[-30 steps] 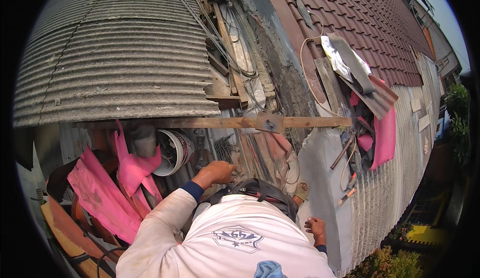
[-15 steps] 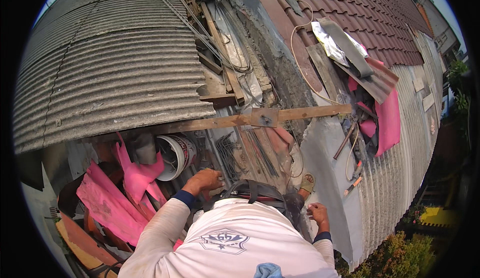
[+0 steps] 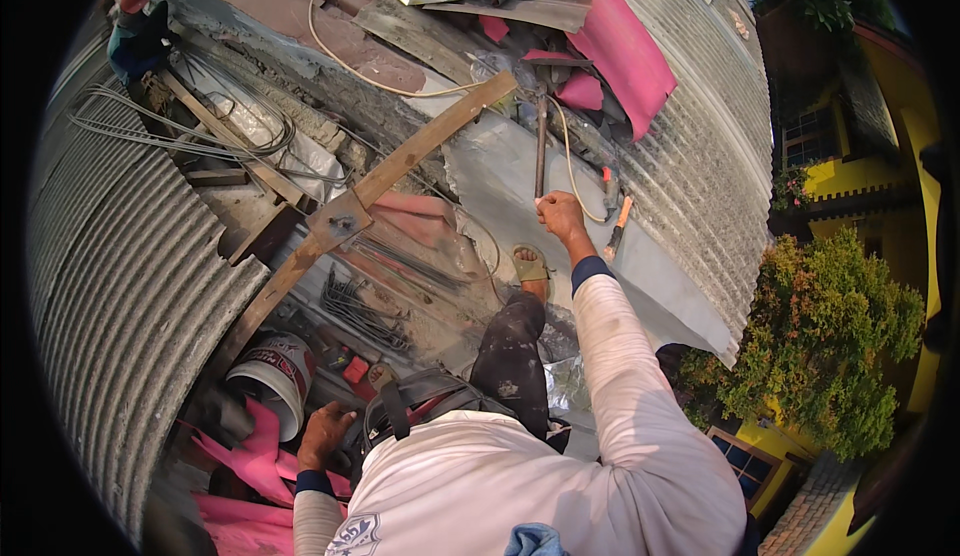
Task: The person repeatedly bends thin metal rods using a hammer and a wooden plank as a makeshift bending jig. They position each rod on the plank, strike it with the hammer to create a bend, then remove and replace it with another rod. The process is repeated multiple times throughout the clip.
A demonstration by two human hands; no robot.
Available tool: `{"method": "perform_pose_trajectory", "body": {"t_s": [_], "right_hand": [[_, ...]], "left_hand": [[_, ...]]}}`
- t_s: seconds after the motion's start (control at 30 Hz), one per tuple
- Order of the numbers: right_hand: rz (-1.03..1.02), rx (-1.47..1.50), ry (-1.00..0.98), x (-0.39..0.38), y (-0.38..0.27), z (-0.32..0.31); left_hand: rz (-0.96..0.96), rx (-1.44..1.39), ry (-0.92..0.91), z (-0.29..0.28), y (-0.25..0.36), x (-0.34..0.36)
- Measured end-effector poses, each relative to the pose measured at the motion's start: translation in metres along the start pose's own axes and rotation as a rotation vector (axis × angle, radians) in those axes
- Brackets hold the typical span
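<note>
Your right hand (image 3: 561,214) has reached forward and grips the dark rod (image 3: 541,151); your left hand (image 3: 324,432), fingers loosely parted, is beside the white bucket (image 3: 284,368), contents unclear.

Brown bar (image 3: 541,151), pink sheet (image 3: 632,54), grey ridge-striped roofing (image 3: 115,291), white shirt (image 3: 470,481), navy cuffs (image 3: 591,271)

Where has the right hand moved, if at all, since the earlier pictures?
Yes. The right hand has moved forward along the grey ledge, to the near end of the dark rod.
</note>
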State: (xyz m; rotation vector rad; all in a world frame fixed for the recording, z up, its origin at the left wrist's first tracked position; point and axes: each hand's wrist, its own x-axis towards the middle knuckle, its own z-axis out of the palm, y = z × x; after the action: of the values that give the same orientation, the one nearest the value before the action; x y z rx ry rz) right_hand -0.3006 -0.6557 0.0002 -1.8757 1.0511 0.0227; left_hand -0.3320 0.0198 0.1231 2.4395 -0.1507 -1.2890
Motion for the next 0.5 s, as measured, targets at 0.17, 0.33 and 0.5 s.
{"method": "perform_pose_trajectory", "body": {"t_s": [0.17,0.33,0.5], "right_hand": [[0.001,-0.048,0.141,0.049,0.019,0.027],[-0.009,-0.179,-0.227,-0.009,0.041,0.088],[-0.012,-0.276,-0.918,-0.085,0.101,0.200]], "left_hand": [[-0.144,-0.325,-0.027,0.042,-0.024,0.002],[-0.142,-0.062,-0.126,0.079,-0.022,0.028],[-0.168,-0.448,-0.128,0.124,-0.018,0.100]]}}
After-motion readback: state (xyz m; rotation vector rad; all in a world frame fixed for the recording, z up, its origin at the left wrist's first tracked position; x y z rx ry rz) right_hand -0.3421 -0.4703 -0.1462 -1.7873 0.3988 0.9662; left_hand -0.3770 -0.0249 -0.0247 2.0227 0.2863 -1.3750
